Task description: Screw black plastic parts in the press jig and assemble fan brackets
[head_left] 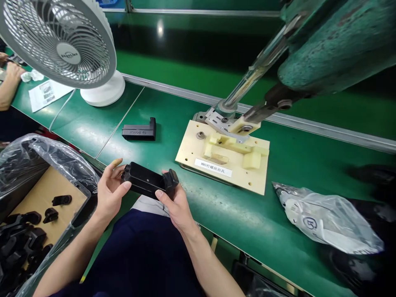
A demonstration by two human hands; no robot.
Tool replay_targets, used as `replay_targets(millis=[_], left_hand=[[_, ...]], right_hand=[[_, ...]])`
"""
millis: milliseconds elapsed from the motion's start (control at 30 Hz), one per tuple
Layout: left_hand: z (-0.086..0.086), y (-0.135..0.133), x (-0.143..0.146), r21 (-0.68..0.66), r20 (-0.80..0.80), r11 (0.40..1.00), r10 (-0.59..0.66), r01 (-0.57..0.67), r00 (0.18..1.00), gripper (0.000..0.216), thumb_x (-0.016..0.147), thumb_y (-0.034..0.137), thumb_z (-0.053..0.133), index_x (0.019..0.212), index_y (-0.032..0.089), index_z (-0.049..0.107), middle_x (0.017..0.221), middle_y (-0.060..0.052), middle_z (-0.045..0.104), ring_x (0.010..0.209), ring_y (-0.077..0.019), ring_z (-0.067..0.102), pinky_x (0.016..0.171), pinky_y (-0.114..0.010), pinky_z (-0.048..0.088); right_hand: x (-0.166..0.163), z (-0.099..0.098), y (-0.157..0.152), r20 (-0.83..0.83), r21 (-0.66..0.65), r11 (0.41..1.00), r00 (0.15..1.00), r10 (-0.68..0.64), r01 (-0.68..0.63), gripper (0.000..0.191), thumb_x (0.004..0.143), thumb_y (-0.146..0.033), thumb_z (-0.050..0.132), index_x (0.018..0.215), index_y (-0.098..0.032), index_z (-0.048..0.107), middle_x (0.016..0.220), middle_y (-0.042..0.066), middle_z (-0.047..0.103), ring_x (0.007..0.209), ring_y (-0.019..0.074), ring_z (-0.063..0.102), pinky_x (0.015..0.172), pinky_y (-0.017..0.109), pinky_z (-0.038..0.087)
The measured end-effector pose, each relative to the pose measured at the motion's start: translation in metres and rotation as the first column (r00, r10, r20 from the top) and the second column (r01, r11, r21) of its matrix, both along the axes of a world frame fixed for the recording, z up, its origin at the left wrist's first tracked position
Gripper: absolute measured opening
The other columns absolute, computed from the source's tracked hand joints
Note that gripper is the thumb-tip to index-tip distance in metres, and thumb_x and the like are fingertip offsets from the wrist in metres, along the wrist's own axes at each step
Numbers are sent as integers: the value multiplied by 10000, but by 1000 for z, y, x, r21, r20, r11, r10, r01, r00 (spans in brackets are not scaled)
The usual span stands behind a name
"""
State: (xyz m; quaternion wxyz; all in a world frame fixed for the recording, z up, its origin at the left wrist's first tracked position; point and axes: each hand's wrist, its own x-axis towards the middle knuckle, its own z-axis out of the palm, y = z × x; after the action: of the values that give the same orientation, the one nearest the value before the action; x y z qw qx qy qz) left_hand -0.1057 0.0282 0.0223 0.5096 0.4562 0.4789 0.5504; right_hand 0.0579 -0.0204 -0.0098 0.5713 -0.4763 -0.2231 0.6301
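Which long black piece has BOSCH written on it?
The black piece lying on the green table, between the fan and the yellow fixture; the held piece shows no lettering.

Towards ten o'clock, a round fan (68,53) with a pale grille and lettered hub stands on its white base on the green tabletop (235,225). Between nine and ten o'clock a printed white sheet (49,94) lies flat, a pale cord (62,110) trailing just beside it, with crumpled white material (32,76) near its upper edge and a co-worker's forearm (8,91) farther out. At four o'clock rests a clear plastic bag (332,220) marked with a circled 5. A metal rail (173,91) slants from ten to three o'clock.
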Motion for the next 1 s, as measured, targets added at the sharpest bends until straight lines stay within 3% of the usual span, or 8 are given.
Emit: replay_targets(millis=[133, 333, 500, 733, 867, 1000], left_hand=[[2, -1, -9, 148, -45, 986, -75, 81, 996, 616, 680, 248, 797, 1248, 262, 558, 1093, -54, 661, 1035, -167, 623, 906, -254, 507], [7, -8, -11, 258, -148, 957, -97, 133, 984, 681, 704, 325, 790, 1312, 259, 492, 1101, -90, 661, 1007, -204, 649, 883, -310, 543], [6, -10, -17, 294, -147, 928, -191, 227, 971, 627, 735, 251, 766, 1306, 274, 509, 1137, -100, 657, 1106, -248, 625, 936, -366, 534], [-7, -20, -36, 106, -207, 959, -238, 264, 949, 644, 739, 187, 747, 1325, 238, 484, 1243, -145, 610, 1161, -262, 595, 976, -399, 513], [-20, -25, -41, -54, -332, 974, -225, 220, 916, 697, 687, 268, 794, 1315, 241, 493, 1230, -110, 615, 1121, -248, 613, 997, -385, 497], [-32, -23, -42, -163, -427, 956, -291, 244, 856, 704, 664, 363, 801, 1297, 255, 514, 1250, -95, 596, 1165, -278, 577, 985, -395, 500]], right_hand=[[1, -3, 4, -30, 22, 999, 999, 37, -37, 636, 644, -369, 815, 1225, -280, 573, 1025, -1, 601, 921, 150, 559, 878, 282, 472], [0, -2, 6, -97, 143, 988, 992, 75, -61, 617, 724, -406, 763, 1279, -284, 522, 1257, 41, 595, 1152, 216, 564, 1052, 392, 414], [-6, 1, 4, -33, 184, 982, 999, -21, 27, 534, 811, -418, 686, 1287, -273, 491, 1287, 66, 591, 1181, 223, 560, 1065, 438, 406], [-10, 11, -4, 159, 216, 966, 971, -178, 142, 504, 761, -369, 736, 1210, -253, 539, 1260, 71, 609, 1200, 227, 550, 1097, 444, 383], [-8, 8, -10, 221, 182, 979, 967, -130, 90, 526, 744, -365, 737, 1218, -242, 546, 1246, 65, 608, 1141, 219, 586, 1044, 394, 444], [-6, 5, -10, 356, 153, 987, 930, -95, 43, 526, 778, -395, 686, 1253, -218, 545, 1228, 78, 615, 1132, 234, 586, 1019, 403, 458]])
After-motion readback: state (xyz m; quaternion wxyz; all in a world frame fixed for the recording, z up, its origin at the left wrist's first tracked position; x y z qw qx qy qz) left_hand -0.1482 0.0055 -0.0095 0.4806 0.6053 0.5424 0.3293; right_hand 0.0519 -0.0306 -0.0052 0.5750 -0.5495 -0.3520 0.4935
